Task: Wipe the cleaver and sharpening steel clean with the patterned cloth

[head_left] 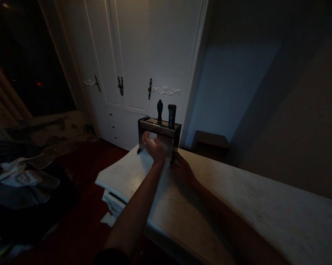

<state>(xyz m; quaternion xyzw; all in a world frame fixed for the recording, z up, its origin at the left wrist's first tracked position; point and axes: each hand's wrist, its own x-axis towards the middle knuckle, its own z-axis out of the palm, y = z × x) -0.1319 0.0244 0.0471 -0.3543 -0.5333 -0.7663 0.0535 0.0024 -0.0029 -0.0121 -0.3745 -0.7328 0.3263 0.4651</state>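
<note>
Slotted holder (168,142) at the table's (237,186) far end: right hand (184,172) by its lower right corner, grip unclear; left hand (154,149) before its front, thumb apart from fingers. A hard push could tip its black handles (171,116) over the far edge.

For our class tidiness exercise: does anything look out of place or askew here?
The crumpled cloth heaped at far left looks untidy; the knife holder stands upright on the pale tabletop.

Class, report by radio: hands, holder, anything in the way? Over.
Left hand before the holder, contact unclear; right hand by its lower right corner. Holder upright on pale table, two black handles protruding upward. Left hand hides part of its front.
</note>
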